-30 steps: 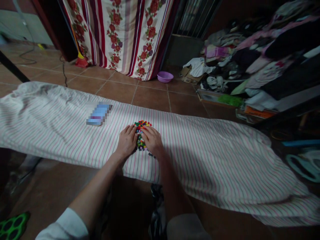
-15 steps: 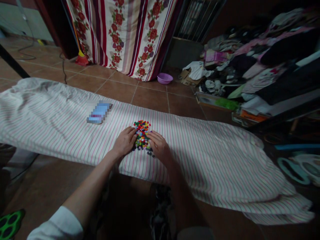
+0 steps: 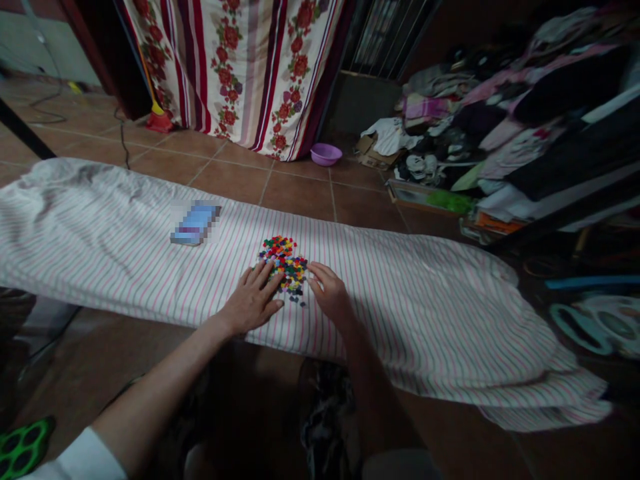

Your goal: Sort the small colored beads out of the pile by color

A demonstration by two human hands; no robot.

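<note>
A pile of small pieces in many colours [image 3: 285, 259] lies on a striped cloth [image 3: 410, 300]. My left hand [image 3: 253, 300] rests palm down at the pile's lower left, its fingers spread and the fingertips touching the nearest pieces. At the right edge of the pile is my right hand [image 3: 327, 287], its fingers bent slightly and the thumb apart from them; nothing shows in it. A few dark pieces lie between the two hands, at the near end of the pile.
A blurred flat blue object [image 3: 195, 223] lies on the cloth to the left. Beyond the cloth are a purple basin [image 3: 327, 155], a floral curtain [image 3: 250, 67] and a red broom head [image 3: 159, 120]. Heaped clothes [image 3: 495, 113] fill the back right.
My left hand has spread its fingers and turned flatter, near the pile's lower left. My right hand has shifted slightly outward. The pile looks wider, with more pieces uncovered.
</note>
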